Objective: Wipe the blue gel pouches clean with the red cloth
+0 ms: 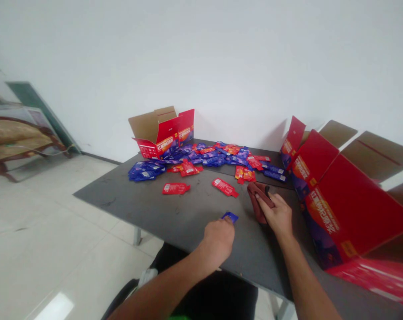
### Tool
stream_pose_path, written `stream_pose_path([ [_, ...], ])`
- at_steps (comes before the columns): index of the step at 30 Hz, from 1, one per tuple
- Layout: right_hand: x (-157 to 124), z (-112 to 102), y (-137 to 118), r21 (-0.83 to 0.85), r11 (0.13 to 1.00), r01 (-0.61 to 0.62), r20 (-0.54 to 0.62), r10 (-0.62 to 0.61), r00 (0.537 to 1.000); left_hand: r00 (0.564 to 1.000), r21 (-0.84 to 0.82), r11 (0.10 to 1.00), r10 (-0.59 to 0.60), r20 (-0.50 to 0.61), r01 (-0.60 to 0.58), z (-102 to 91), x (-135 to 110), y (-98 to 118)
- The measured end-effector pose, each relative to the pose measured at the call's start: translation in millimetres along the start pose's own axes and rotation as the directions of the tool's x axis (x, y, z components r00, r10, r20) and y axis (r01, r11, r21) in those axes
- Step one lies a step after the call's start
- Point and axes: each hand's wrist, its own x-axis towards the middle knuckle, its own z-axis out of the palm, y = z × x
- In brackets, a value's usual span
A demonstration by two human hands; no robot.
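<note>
My left hand [218, 240] is curled closed near the front of the dark table [174, 213], pinching a small blue sachet [230, 217] that sticks out past the fingers. My right hand [277, 214] rests just to its right, fingers closed over a dark red folded cloth or pouch [256, 195] lying on the table. Two loose red sachets [175, 188] [225, 187] lie a little beyond the hands. Farther back spreads a pile of several blue and red sachets [201, 159].
An open red carton [163, 131] stands at the table's far left corner. Larger open red cartons [341, 204] line the right side close to my right arm. A white wall rises behind. Pale floor and wooden furniture [17, 138] lie left.
</note>
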Motion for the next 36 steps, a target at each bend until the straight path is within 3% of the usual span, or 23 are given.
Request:
stream_pose_path([
  [5, 1.2, -1.7, 5.8, -0.001, 1.0, -0.006, -0.005, 0.006, 1.0, 0.996, 0.005, 0.999, -0.038, -0.081, 0.038, -4.3, 3.9, -28.2],
  [9, 1.2, -1.7, 5.3, 0.024, 1.0, -0.005, 0.018, 0.005, 1.0, 0.991, 0.001, 0.999, -0.05, -0.124, 0.051, -25.5, 24.3, -51.7],
  [12, 1.1, -1.4, 6.6, 0.035, 0.999, -0.022, 0.022, 0.021, 1.0, 0.971, -0.002, 0.994, -0.107, -0.215, 0.109, -53.8, 57.5, -75.2],
  [16, 1.7, -1.3, 9.9, 0.031, 0.999, -0.036, 0.032, 0.035, 0.999, 0.913, -0.011, 0.974, -0.214, -0.347, 0.225, -93.1, 116.5, -115.4],
  [21, 3.1, -2.5, 12.4, 0.036, 0.998, -0.051, 0.03, 0.05, 0.998, 0.862, -0.009, 0.936, -0.328, -0.386, 0.352, -120.2, 176.6, -173.0],
  [29, 2.8, -3.9, 16.9, 0.026, 0.999, -0.033, 0.11, 0.03, 0.993, 0.816, 0.069, 0.845, -0.486, -0.314, 0.53, -129.6, 217.5, -272.5],
  [36, -1.9, -0.4, 14.4, 0.058, 0.998, -0.007, 0.232, -0.006, 0.973, 0.794, 0.14, 0.811, -0.494, -0.355, 0.567, -114.9, 249.8, -312.6],
])
